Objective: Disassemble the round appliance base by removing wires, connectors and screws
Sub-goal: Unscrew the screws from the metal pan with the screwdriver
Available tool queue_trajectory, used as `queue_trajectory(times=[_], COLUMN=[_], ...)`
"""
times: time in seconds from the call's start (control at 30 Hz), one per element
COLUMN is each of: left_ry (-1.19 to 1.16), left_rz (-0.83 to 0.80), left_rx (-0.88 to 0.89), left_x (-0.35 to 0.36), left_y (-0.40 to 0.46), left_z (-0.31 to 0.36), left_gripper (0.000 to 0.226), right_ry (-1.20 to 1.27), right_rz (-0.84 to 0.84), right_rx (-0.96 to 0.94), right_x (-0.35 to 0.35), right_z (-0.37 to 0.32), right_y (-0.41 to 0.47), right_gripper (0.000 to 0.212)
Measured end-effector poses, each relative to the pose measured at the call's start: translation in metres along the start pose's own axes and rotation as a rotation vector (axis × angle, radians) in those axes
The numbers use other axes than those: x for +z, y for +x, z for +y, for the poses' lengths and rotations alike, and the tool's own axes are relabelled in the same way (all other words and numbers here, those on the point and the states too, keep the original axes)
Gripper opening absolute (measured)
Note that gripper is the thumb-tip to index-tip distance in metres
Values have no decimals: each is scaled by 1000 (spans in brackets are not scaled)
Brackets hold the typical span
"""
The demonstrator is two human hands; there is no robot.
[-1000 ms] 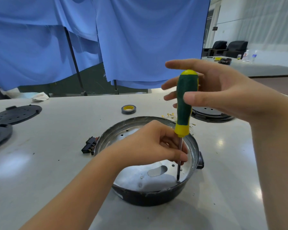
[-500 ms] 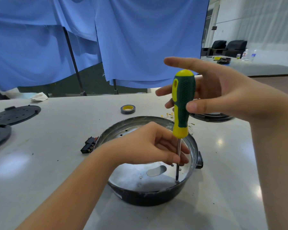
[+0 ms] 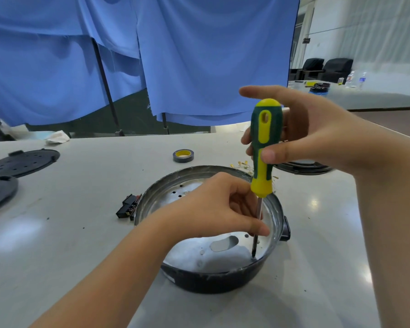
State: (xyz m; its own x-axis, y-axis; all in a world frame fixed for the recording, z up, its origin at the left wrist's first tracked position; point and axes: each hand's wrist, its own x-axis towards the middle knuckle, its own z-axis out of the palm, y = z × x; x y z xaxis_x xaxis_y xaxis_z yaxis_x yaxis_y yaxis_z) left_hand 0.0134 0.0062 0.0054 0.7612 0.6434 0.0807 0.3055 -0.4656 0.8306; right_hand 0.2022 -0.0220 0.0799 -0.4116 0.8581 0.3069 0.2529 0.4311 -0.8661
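Note:
The round appliance base (image 3: 223, 279), black outside and shiny metal inside, sits open side up on the table in front of me. A green and yellow screwdriver (image 3: 262, 166) stands nearly upright in it, its tip down at the inner right floor by the wall. My right hand (image 3: 317, 136) pinches the handle between thumb and fingers, index finger stretched out above it. My left hand (image 3: 213, 209) reaches into the base and its fingertips close around the screwdriver's metal shaft. The screw under the tip is too small to see.
A black connector block (image 3: 127, 208) lies just left of the base. A roll of dark tape (image 3: 183, 155) sits behind it, with small yellow terminals (image 3: 240, 165) scattered near. Black perforated discs (image 3: 21, 162) lie at far left, another black disc (image 3: 303, 166) behind my right hand.
The handle has rotated between my right fingers, its yellow panel now facing me. The screwdriver leaned slightly left. My left hand keeps its hold on the shaft.

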Motion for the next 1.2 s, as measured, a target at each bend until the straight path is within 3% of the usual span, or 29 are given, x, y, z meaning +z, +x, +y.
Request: queue_trajectory(times=[0.27, 0.43, 0.57, 0.7, 0.93, 1.03, 1.2], left_ry=[-123, -21, 32, 27, -158, -110, -42], left_rz=[-164, -45, 12, 23, -173, -101, -4], left_rx=[-37, -36, -22, -38, -53, -54, -40], left_x=[-3, 1, 4, 5, -3, -1, 3], left_y=[-3, -1, 0, 1, -3, -2, 0], left_z=[1, 1, -1, 0, 0, 0, -1], left_gripper=[17, 7, 15, 19, 22, 12, 15], right_ry=[87, 37, -157, -167, 41, 15, -121], right_rz=[-151, -58, 39, 30, -159, -185, -54], right_rx=[-48, 10, 90, 85, -3, -10, 66], right_x=[-3, -1, -1, -1, -3, -3, -1], right_z=[1, 4, 7, 5, 2, 2, 7], right_y=[-2, 2, 6, 5, -3, -3, 4], right_gripper=[84, 83, 74, 75, 81, 79, 66])
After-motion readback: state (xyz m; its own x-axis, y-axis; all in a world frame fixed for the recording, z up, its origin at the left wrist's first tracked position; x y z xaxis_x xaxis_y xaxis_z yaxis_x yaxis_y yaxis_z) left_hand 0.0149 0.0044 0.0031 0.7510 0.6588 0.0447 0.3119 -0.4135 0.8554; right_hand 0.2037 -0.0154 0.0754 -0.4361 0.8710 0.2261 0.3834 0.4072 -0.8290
